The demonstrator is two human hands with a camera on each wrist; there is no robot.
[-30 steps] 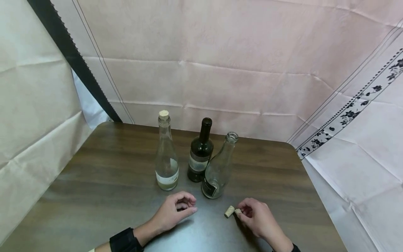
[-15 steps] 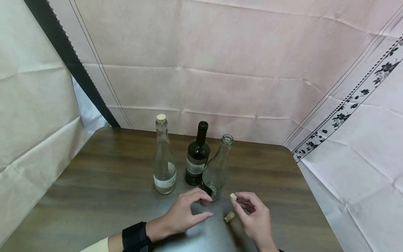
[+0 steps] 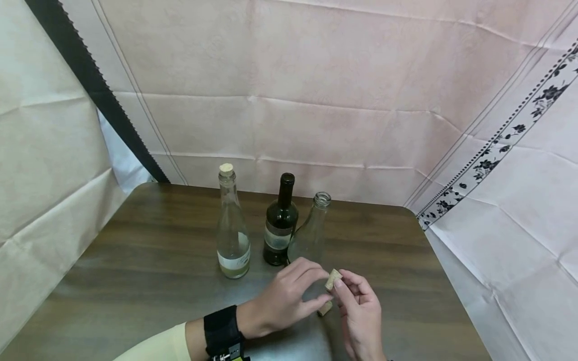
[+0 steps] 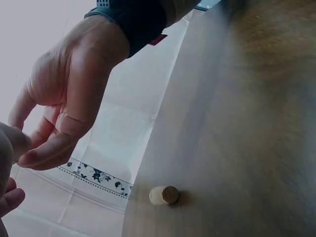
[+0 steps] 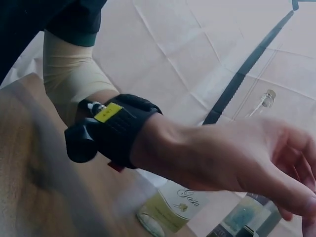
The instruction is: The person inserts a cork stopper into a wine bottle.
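Observation:
My right hand [image 3: 360, 311] pinches a wine cork [image 3: 333, 280] between thumb and fingers, above the table. From the left, my left hand [image 3: 289, 296] reaches to the same cork, thumb and fingers spread apart, fingertips right at its near side. A second cork [image 3: 325, 308] lies on the table below the hands; the left wrist view shows this loose cork [image 4: 164, 195] near the table's edge. Behind my left hand stands an uncorked clear bottle [image 3: 311, 235], its lower part hidden.
A dark wine bottle [image 3: 281, 225] stands beside the uncorked one. Further left is a clear bottle [image 3: 232, 235] with a cork in its mouth and a pale label. Pale cloth [image 3: 289, 125] hangs behind the wooden table [image 3: 149, 250].
My right hand has lifted one cork off the table and turned it. My left hand has moved right, from beside the bottles up to that cork. The other cork stays on the table.

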